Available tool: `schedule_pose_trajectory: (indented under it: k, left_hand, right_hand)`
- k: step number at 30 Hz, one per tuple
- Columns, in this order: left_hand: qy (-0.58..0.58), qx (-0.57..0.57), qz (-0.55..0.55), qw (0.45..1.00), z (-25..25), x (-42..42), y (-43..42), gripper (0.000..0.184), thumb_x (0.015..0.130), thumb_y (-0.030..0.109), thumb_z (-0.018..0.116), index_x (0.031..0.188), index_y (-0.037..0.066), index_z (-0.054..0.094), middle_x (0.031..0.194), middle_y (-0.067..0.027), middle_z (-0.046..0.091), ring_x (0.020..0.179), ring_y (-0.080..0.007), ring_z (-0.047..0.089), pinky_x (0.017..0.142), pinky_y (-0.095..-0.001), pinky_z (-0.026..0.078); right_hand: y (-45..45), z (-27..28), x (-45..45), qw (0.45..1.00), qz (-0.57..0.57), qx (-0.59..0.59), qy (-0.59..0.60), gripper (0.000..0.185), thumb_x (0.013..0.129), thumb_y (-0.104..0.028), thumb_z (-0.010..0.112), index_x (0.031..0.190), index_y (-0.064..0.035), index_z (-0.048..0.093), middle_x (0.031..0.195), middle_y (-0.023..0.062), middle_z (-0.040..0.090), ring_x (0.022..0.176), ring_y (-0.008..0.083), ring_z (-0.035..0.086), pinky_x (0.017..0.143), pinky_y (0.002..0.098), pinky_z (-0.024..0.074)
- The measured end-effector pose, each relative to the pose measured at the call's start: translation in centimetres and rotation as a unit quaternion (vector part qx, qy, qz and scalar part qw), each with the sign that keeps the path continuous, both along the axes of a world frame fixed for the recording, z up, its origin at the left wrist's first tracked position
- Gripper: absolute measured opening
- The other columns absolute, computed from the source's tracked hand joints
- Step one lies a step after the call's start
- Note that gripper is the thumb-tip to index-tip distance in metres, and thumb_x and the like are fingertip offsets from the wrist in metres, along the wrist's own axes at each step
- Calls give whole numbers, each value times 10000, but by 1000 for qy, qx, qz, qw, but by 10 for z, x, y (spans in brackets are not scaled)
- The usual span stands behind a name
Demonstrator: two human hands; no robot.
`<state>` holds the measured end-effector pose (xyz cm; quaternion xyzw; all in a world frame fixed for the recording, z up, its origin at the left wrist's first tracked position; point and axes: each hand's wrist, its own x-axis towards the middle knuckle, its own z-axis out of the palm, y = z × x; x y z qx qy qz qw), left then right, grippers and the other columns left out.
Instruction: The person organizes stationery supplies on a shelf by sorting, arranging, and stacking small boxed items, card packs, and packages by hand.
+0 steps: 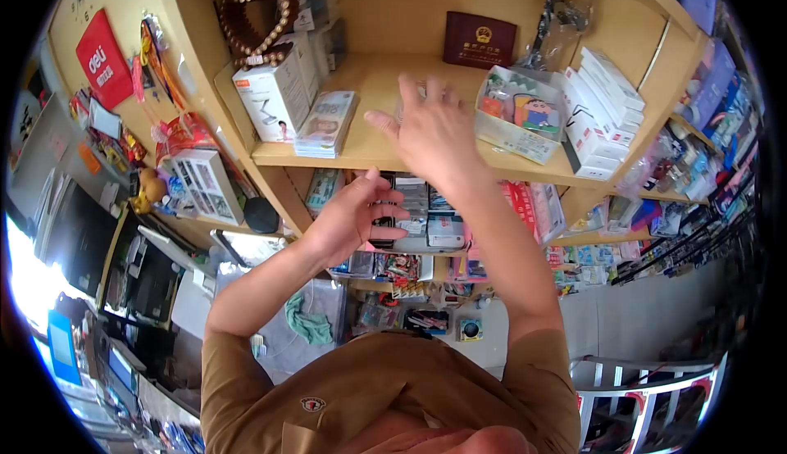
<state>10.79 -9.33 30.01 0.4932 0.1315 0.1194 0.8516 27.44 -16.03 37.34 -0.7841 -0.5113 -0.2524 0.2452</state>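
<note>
My right hand [434, 130] is over the wooden shelf [377, 85], its thumb out to the left and its slightly blurred fingers apart. Part of a small item shows behind those fingers, too hidden to name. My left hand [352, 216] is lower, in front of the shelf's front edge, with its fingers spread and nothing in it. Left of my right hand lies a stack of flat packs [326, 124], beside a white lamp box [275, 97]. To the right stands an open white box [518, 138] of small colourful items, with a cartoon figure on one.
A dark red booklet [480, 40] leans at the back of the shelf. White boxes [602, 118] are stacked at the right end. A beaded loop [266, 24] rests on the left boxes. Packed goods [422, 216] fill the lower shelf. A metal ladder-like frame [648, 405] stands at lower right.
</note>
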Motion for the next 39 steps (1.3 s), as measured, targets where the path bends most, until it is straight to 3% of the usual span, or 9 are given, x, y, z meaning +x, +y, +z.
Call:
schedule_pose_trajectory:
  k: [3, 9, 16, 20, 22, 27, 33, 35, 39]
  left_hand:
    - [-30, -118, -25, 992, 8, 2, 4, 642, 1065, 529, 487, 1353, -39, 403, 1309, -248, 525, 1243, -379, 577, 1014, -533, 537]
    - [-47, -170, -75, 981, 15, 13, 8, 744, 1068, 568, 433, 1449, -67, 352, 1410, -282, 489, 1290, -370, 565, 1059, -526, 501]
    - [-54, -167, -95, 980, 24, 18, 6, 762, 1068, 593, 394, 1436, -75, 387, 1429, -261, 515, 1329, -368, 552, 1091, -505, 492]
    - [-81, -223, -99, 966, 34, 21, 7, 742, 1085, 560, 384, 1506, -49, 325, 1445, -236, 503, 1329, -345, 547, 1120, -485, 470]
    - [-119, -214, -105, 964, 34, 20, 7, 769, 1074, 579, 400, 1535, -28, 305, 1502, -207, 469, 1370, -317, 517, 1143, -462, 454]
    - [-149, -247, -73, 955, 38, 23, 4, 808, 1032, 588, 510, 1518, -34, 335, 1490, -159, 499, 1377, -285, 518, 1160, -438, 447]
    - [-162, -203, 0, 966, 48, 24, -4, 549, 1024, 496, 594, 1385, 86, 532, 1382, -109, 598, 1280, -259, 587, 1105, -440, 479]
    - [-118, -209, -3, 971, 46, 23, 1, 446, 1025, 476, 600, 1300, 126, 589, 1315, -95, 636, 1228, -260, 616, 1069, -451, 499]
    - [-85, -172, 63, 979, 43, 11, -8, 386, 1071, 316, 502, 1369, 72, 524, 1303, -136, 633, 1210, -275, 639, 1079, -448, 512]
  right_hand:
    - [3, -14, 3, 999, -22, -7, -23, 731, 865, -541, 736, 1349, -17, 574, 1306, 235, 605, 1204, 472, 566, 980, 590, 455]
    - [1, -14, -6, 999, -37, 5, 12, 695, 871, -401, 752, 1403, -27, 504, 1331, 248, 591, 1244, 440, 574, 957, 590, 498]
    - [-15, -15, -10, 993, 86, 54, 59, 689, 791, -165, 737, 1423, -50, 489, 1357, 206, 590, 1250, 414, 570, 994, 512, 514]
    - [-15, -19, -9, 989, 126, 72, 38, 695, 753, -153, 741, 1405, -83, 510, 1337, 158, 608, 1288, 366, 560, 956, 537, 521]
    - [-21, -13, -15, 973, 213, 40, 79, 686, 737, -133, 736, 1386, -80, 521, 1345, 159, 603, 1266, 386, 565, 964, 520, 525]
    - [-28, -12, -17, 967, 242, 50, 67, 633, 725, -121, 730, 1329, -57, 553, 1356, 179, 596, 1252, 416, 562, 988, 520, 510]
    - [-46, -14, -30, 965, 259, 21, 19, 642, 727, -167, 769, 1297, -11, 518, 1362, 250, 563, 1260, 439, 550, 1024, 539, 469]
    - [-52, -11, -34, 956, 274, 29, 104, 711, 761, -211, 805, 1365, -21, 482, 1347, 251, 576, 1261, 449, 551, 1071, 514, 455]
    - [-83, -2, -35, 936, 299, -17, 188, 771, 808, -322, 834, 1399, -21, 439, 1409, 247, 540, 1275, 433, 557, 1087, 489, 443]
